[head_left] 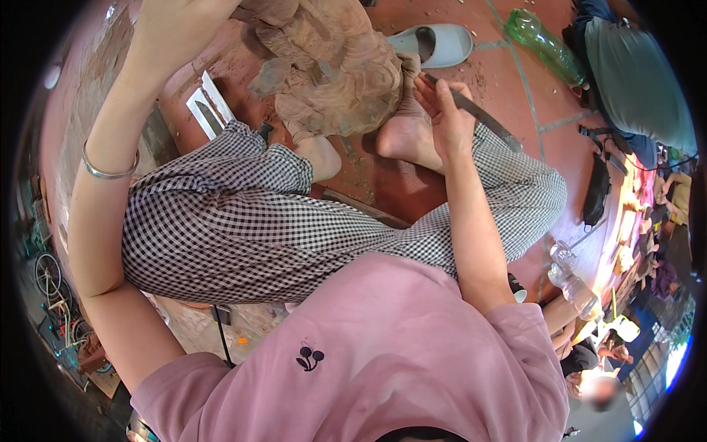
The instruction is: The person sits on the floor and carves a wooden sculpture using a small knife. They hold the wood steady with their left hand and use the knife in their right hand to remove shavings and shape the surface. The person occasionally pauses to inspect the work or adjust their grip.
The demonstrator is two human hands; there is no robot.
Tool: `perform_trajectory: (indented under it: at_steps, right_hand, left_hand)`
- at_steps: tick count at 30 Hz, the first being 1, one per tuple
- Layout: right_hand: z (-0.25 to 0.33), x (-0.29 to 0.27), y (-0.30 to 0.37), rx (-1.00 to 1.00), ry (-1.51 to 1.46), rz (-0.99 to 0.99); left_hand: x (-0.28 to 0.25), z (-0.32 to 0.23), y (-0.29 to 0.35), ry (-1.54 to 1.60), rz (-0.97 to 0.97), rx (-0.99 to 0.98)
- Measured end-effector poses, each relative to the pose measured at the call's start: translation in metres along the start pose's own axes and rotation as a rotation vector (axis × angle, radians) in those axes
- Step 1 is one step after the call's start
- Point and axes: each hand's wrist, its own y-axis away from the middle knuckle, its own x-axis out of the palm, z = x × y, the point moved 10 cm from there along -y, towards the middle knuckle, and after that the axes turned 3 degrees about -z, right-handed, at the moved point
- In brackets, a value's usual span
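A large brown lump (335, 70) with a rough, carved-looking surface, wood or clay I cannot tell, stands between my bare feet. My left hand (180, 29) reaches to its upper left side; the fingers run out of the picture at the top edge, so their grip is hidden. At the lump's right, my right hand (449, 121) is closed around a long, dark, slightly curved flat tool (490, 125), a blade or a file. One end of the tool points down to the right, over my checked trouser leg.
A knife (208, 114) lies on a white flat piece (202, 96) left of the lump. Beyond my right foot are a grey slipper (448, 46) and a green plastic bottle (541, 44). Another person (637, 85) sits at right, near a black pouch (596, 190). Brown crumbs dot the red floor.
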Motion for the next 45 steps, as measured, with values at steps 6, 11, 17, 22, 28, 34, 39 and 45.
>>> perform_trajectory:
  at_steps: [6,11,17,22,28,34,39,45]
  right_hand:
    - [-0.014,0.006,0.022,-0.03,0.213,0.099]
    - [0.028,0.055,0.027,-0.474,0.689,0.244]
    - [0.043,0.084,0.045,-0.793,1.051,0.295]
    - [0.032,0.067,0.03,-0.558,0.944,0.248]
    - [0.042,0.079,0.052,-0.834,0.987,0.179]
    - [0.033,0.071,0.043,-0.667,0.893,0.17]
    - [0.032,0.078,0.051,-0.738,0.983,0.127]
    - [0.031,0.073,0.046,-0.664,0.94,0.121]
  left_hand:
    - [0.001,-0.007,-0.003,-0.027,0.022,-0.022]
    - [0.0,-0.018,-0.004,-0.022,0.004,0.001]
    - [0.002,0.008,-0.007,0.137,0.045,-0.165]
    - [0.004,0.003,-0.003,-0.031,0.04,-0.055]
    - [0.0,-0.005,-0.001,-0.044,0.023,-0.01]
    - [0.0,-0.002,0.0,0.009,-0.008,-0.018]
    - [-0.001,-0.001,0.0,0.008,-0.008,-0.008]
    - [0.002,0.0,-0.001,0.013,-0.009,-0.005]
